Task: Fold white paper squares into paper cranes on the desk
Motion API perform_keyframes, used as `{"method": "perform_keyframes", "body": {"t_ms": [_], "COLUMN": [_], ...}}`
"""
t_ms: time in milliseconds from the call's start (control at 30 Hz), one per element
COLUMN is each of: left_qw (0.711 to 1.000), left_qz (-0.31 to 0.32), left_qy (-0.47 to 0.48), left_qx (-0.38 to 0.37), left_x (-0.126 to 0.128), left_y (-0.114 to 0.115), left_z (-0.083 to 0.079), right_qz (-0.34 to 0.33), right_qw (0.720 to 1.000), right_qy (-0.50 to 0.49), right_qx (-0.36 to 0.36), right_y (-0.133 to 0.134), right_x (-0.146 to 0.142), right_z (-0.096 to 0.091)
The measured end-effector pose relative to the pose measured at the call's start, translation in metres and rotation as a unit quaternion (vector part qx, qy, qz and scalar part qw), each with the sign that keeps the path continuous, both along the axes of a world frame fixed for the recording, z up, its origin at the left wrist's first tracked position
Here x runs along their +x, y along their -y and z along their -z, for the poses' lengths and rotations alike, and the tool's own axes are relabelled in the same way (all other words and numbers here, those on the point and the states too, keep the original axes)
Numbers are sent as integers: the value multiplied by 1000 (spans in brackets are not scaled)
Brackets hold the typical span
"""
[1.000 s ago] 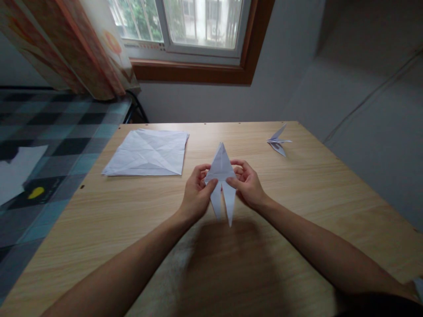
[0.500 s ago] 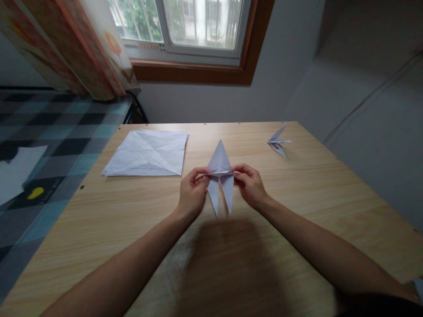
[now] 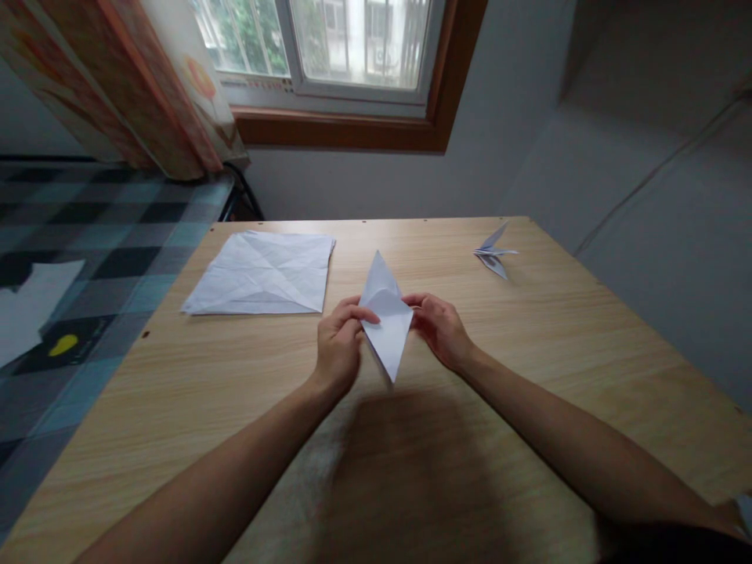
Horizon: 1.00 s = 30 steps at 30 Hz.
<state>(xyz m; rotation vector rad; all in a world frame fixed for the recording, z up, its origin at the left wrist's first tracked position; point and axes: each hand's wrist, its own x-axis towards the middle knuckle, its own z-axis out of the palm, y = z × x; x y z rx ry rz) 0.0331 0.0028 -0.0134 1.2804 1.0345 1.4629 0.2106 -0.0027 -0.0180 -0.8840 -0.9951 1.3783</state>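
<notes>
A folded white paper piece (image 3: pixel 386 316), a long diamond with sharp points toward and away from me, is held just above the wooden table (image 3: pixel 529 368). My left hand (image 3: pixel 339 345) pinches its left side, thumb lying on the paper. My right hand (image 3: pixel 439 329) grips the right corner with curled fingers. Both hands are closed on the paper.
A creased, unfolded white sheet (image 3: pixel 262 271) lies flat at the table's far left. A small finished paper figure (image 3: pixel 494 252) rests at the far right. A bed with a checked cover (image 3: pixel 88 258) stands left of the table; a window and curtain are behind.
The paper piece has been turned: its two separate lower points are no longer visible and one plain diamond face shows. Both hands stayed on its sides, shifting slightly toward the far edge.
</notes>
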Motion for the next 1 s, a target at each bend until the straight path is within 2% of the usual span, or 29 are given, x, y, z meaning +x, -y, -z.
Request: {"method": "perform_keyframes", "body": {"t_ms": [100,233,367,433,500,567,633,733,833,933,1000], "left_qw": [996,990,988,992,994,996,999,997,996,997,997], "left_qz": [62,80,118,94,36,-1,8,16,0,-15,-62], "left_qy": [57,82,28,-43,-94,-84,-35,21,33,20,-28], "left_qx": [-27,-76,-91,-74,-30,3,-17,-73,-87,-79,-21], "left_x": [-2,3,7,5,3,2,2,3,3,2,0], "left_y": [1,4,6,6,5,3,3,3,1,-1,-1], "left_z": [-1,-10,-14,-12,-9,-7,-8,-12,-13,-9,-8], "right_qz": [-16,15,67,79,82,77,51,-42,-106,-109,-96], "right_qw": [999,999,996,995,993,991,990,991,988,986,986], "right_qy": [31,33,27,37,60,84,99,99,107,126,135], "right_qx": [-7,13,42,49,60,76,89,75,42,26,26], "right_y": [1,0,0,0,1,2,2,3,4,6,6], "right_x": [-1,-3,-3,-2,0,1,2,2,3,3,3], "right_z": [0,1,1,0,0,-1,-1,0,1,2,2]}}
